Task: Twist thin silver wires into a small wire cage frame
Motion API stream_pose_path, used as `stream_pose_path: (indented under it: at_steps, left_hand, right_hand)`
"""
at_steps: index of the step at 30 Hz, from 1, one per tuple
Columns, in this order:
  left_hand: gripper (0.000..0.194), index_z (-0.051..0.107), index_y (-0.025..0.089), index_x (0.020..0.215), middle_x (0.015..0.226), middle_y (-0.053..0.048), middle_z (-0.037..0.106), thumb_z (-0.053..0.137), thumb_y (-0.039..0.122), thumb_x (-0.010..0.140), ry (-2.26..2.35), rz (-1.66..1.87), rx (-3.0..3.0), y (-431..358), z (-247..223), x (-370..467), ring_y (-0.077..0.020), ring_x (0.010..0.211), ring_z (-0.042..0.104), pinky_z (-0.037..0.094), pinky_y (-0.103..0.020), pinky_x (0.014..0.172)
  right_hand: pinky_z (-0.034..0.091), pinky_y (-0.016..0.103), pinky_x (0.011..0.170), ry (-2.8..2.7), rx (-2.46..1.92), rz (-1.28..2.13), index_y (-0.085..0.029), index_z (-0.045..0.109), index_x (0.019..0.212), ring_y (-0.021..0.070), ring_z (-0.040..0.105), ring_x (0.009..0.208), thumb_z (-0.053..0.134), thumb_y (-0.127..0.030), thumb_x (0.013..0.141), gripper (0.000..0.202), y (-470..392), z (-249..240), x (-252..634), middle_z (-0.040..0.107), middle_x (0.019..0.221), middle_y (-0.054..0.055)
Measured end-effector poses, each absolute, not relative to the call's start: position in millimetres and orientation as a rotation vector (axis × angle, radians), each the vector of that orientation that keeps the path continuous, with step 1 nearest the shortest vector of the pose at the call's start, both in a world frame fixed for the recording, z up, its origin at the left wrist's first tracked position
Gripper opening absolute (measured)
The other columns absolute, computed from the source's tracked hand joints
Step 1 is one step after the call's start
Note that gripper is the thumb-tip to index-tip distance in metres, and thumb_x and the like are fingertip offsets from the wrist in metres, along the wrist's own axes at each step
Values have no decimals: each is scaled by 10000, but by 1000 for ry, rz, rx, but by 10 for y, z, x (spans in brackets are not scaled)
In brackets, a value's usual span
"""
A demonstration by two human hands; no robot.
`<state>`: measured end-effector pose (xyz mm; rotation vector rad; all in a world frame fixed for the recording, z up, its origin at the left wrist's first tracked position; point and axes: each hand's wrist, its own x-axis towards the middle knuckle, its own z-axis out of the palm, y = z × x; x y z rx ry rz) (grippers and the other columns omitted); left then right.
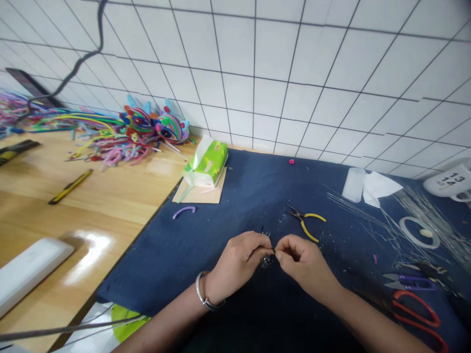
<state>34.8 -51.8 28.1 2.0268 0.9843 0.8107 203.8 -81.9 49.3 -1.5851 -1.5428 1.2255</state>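
My left hand [235, 262], with a silver bangle at the wrist, pinches a small dark, shiny wire-like piece [267, 262] whose kind I cannot make out. A few thin ends stick up above the fingers. My right hand [307, 262] meets it from the other side, thumb and forefinger pressed together at the piece's edge; whatever lies between those fingertips is too small to name. Just beyond the hands, needle-nose pliers [300, 215] with yellow handles lie spread on the dark blue cloth [257, 196].
A green tissue pack [208, 162] rests on cardboard, near a purple curved piece [184, 211]. To the right are thin wires [430, 220], a tape roll [419, 233], purple snips [412, 282] and red-handled scissors [415, 306]. Leftward lie a yellow cutter [69, 187] and colourful pipe cleaners [110, 137].
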Motion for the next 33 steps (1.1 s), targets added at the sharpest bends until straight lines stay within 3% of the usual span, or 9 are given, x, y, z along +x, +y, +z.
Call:
stream_pose_path:
  at_steps: [5, 15, 21, 29, 33]
  left_hand:
    - [143, 583, 163, 836, 740, -45, 618, 443, 154, 862, 819, 767, 2313, -417, 327, 356, -145, 696, 549, 430, -271, 678]
    - [212, 556, 147, 963, 862, -82, 637, 409, 58, 840, 646, 812, 2578, -261, 245, 511, -179, 802, 553, 467, -324, 758]
    - [238, 556, 142, 953, 887, -87, 640, 441, 5, 795, 460, 1083, 2479, -221, 95, 548, -180, 823, 555, 500, -340, 739]
    - [231, 547, 167, 879, 869, -61, 626, 437, -15, 788, 422, 1114, 2258, -182, 54, 472, -146, 798, 554, 493, -312, 708]
    - [221, 536, 170, 856, 873, -59, 623, 439, -17, 788, 367, 1065, 2279, -175, 51, 473, -138, 771, 542, 482, -299, 695]
  right_hand:
    - [337, 183, 463, -1519, -1595, 1234, -182, 511, 653, 78, 386, 496, 487, -143, 719, 80, -807, 505, 2079, 428, 549, -52]
    - [371, 185, 473, -1518, -1628, 999, -178, 513, 639, 83, 431, 506, 480, -140, 732, 106, -795, 465, 2121, 466, 551, -41]
    - [380, 236, 518, -1912, -1446, 266, -167, 533, 657, 103, 461, 529, 486, -111, 757, 124, -885, 315, 2124, 499, 577, -12]
    - [478, 291, 695, -2075, -1181, 62, -138, 575, 955, 158, 579, 758, 536, -70, 791, 181, -827, 384, 2321, 627, 819, 65]
    - [484, 303, 694, -2195, -1149, 6, -125, 575, 977, 166, 584, 770, 544, -76, 803, 183, -818, 384, 2330, 637, 836, 68]
